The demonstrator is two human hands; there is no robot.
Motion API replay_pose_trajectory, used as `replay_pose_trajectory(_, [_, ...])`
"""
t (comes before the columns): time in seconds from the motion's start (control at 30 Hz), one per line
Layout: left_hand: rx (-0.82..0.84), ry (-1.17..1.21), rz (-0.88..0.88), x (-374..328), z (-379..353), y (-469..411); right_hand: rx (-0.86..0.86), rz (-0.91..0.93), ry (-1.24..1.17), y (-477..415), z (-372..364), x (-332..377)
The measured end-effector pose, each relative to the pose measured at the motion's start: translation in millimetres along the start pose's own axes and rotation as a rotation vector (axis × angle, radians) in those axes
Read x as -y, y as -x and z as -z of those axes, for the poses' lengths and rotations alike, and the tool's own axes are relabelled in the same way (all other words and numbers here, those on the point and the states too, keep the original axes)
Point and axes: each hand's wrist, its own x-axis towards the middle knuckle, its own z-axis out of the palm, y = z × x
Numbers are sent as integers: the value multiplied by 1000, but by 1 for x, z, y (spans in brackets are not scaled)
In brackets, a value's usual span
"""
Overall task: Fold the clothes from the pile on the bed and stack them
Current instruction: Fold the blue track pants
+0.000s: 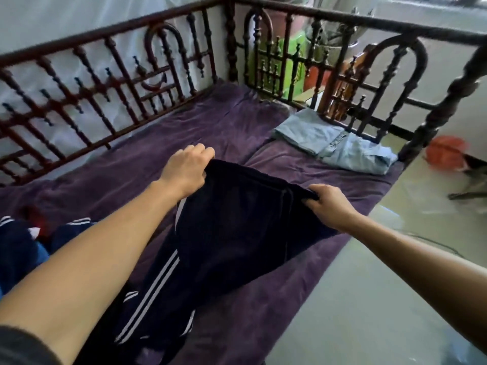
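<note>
Dark navy track pants [232, 233] with white side stripes hang stretched between my hands above the purple bed cover [184, 127]. My left hand [185, 171] grips one end of the waistband, my right hand [330, 206] pinches the other end. The legs trail down toward me over the bed's near edge. Two folded light-blue garments [334, 142] lie side by side at the far right corner of the bed. A pile of navy, blue and red clothes [29, 241] sits at the left, partly hidden behind my left forearm.
A dark wooden railing [105, 83] with turned spindles runs along the back and right end of the bed. The pale floor [369, 299] lies to the right. An orange object [445, 154] rests on the floor beyond the corner post.
</note>
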Motion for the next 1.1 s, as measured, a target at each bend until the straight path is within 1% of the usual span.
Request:
replay_pose_trajectory(0.1, [-75, 75, -24, -8, -10, -64, -1, -53, -43, -27, 7, -21])
replay_pose_trajectory(0.2, [-157, 92, -38, -25, -23, -121, -66, -126, -91, -50, 13, -49])
replay_pose_trajectory(0.3, [-166, 63, -36, -43, -42, -172, -114, -241, -127, -77, 17, -86])
replay_pose_trajectory(0.4, [-77, 23, -4, -60, -75, -217, -87, -362, -113, -105, 8, -132])
replay_pose_trajectory(0.5, [67, -26, -12, -80, -125, -254, 1, -472, -77, -134, -21, -187])
replay_pose_trajectory(0.63, [264, -64, -16, -102, -200, -300, 139, -551, -165, -186, -73, -261])
replay_pose_trajectory(0.73, [344, -41, 32, -117, -256, -352, 200, -562, -130, -235, -96, -315])
replay_pose_trajectory(0.83, [358, 54, 96, -152, -307, -410, 191, -551, 2, -276, -95, -378])
replay_pose_trajectory(0.97, [424, 354, 195, -204, -354, -466, 127, -631, 129, -312, -68, -457])
replay_pose_trajectory(1.03, [476, 434, 195, -210, -366, -475, 166, -654, 183, -326, -60, -479])
replay_pose_trajectory(1.1, [507, 459, 237, -196, -370, -466, 201, -622, 239, -337, -59, -479])
